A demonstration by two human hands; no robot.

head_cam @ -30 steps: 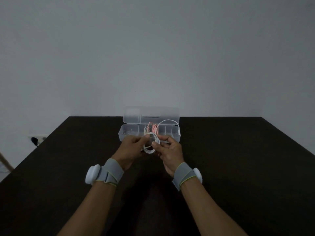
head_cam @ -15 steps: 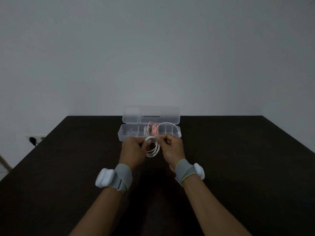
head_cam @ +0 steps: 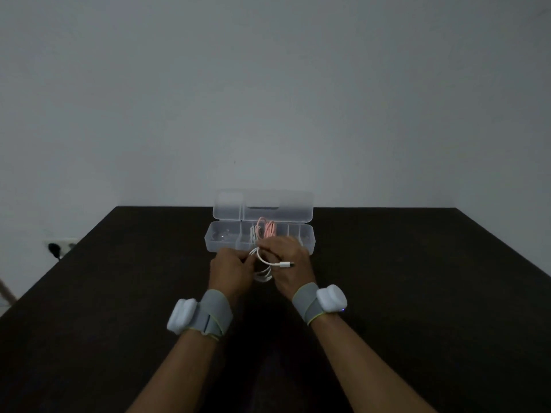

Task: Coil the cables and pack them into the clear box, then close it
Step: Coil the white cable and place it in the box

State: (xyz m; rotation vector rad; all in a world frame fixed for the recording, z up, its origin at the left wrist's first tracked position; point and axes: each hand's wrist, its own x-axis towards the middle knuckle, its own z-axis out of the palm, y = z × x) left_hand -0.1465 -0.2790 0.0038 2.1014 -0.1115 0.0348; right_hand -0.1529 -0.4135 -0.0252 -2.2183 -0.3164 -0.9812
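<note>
A white cable is wound into a small coil between my hands, just in front of the clear box. My left hand pinches the coil's left side. My right hand grips the right side, and the cable's plug end sticks out to the right across its fingers. The box stands open, with its lid upright at the back. A coiled pink cable and a white one beside it lie in a middle compartment.
The box sits at the far edge of a dark table against a plain wall. A wall socket with a black plug shows at the left. Both wrists wear grey bands with white sensors.
The loose loop that trailed over the box has been drawn into the coil, and its plug end now lies across my right hand. Both hands have turned slightly.
</note>
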